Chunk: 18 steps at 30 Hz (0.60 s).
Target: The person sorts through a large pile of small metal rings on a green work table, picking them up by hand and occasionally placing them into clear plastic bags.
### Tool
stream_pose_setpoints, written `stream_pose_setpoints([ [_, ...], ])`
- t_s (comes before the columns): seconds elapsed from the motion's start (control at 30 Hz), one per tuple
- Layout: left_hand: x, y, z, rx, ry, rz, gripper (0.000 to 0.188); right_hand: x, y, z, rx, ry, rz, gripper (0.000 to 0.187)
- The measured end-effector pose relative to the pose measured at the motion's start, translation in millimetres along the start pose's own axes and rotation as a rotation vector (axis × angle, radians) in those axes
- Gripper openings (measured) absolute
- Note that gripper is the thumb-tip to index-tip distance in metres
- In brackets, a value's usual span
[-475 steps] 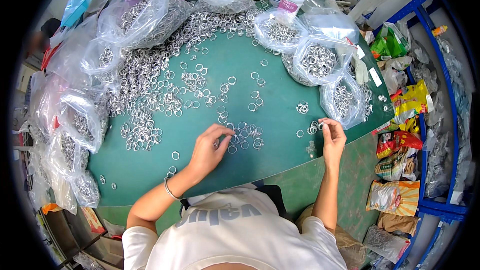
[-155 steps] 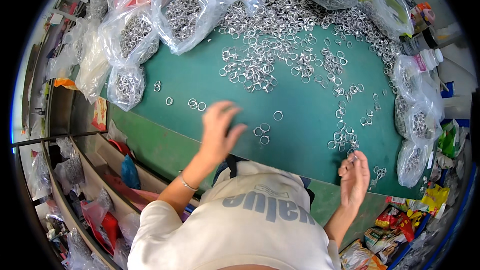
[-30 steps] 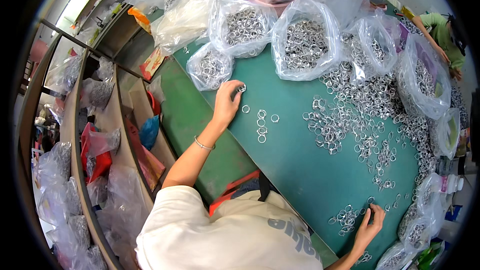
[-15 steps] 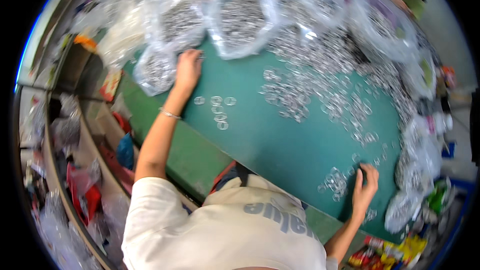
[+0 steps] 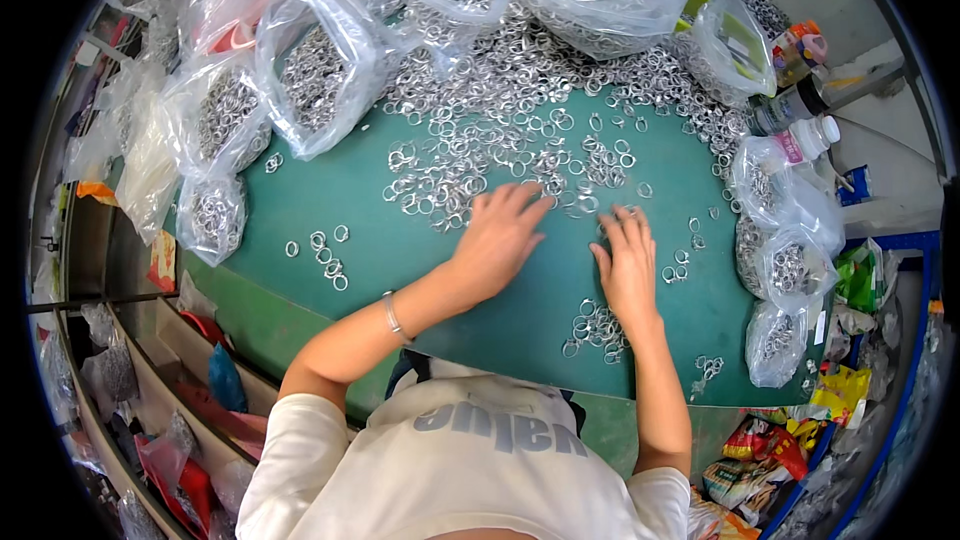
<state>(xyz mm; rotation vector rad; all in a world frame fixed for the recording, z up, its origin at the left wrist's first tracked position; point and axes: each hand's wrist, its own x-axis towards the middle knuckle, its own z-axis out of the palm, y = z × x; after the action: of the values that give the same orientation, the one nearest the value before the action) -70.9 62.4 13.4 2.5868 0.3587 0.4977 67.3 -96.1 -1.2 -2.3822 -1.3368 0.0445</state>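
Observation:
Loose silver metal rings point(image 5: 440, 170) lie in a wide scatter across the green tabletop point(image 5: 450, 330). My left hand point(image 5: 503, 240), with a bracelet point(image 5: 391, 312) at its wrist, reaches to the near edge of the scatter, fingers spread and fingertips among the rings. Just right of it, my right hand point(image 5: 629, 265) is palm down with its fingers stretched forward, nearest to a few rings at its fingertips. I see nothing gripped in either hand. A small heap of rings point(image 5: 594, 330) lies beside the right wrist, and several separate rings point(image 5: 326, 255) are at the left.
Clear plastic bags of rings point(image 5: 318, 80) line the far side, with a small ring bag point(image 5: 212, 220) at left. More ring bags point(image 5: 778, 340) and a white-capped bottle point(image 5: 808, 140) stand at right. Colourful packets point(image 5: 765, 445) lie below the right edge; drawers point(image 5: 190, 370) stand lower left.
My left hand has moved from the small bag at the left to the ring scatter. My right hand has moved forward from the near right. The view has turned rightward.

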Motion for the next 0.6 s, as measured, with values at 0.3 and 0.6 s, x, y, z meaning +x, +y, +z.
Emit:
stream_pose_setpoints([
  [0.3,34.6,-27.6,37.1,0.099,0.081,0.131,0.026,-0.7,54.6,-26.4,0.321,0.190,0.183,0.017],
  [0.6,19.7,5.9,26.8,-0.127,-0.060,0.006,0.018,32.7,7.5,0.4,0.116,0.079,-0.221,0.015],
])
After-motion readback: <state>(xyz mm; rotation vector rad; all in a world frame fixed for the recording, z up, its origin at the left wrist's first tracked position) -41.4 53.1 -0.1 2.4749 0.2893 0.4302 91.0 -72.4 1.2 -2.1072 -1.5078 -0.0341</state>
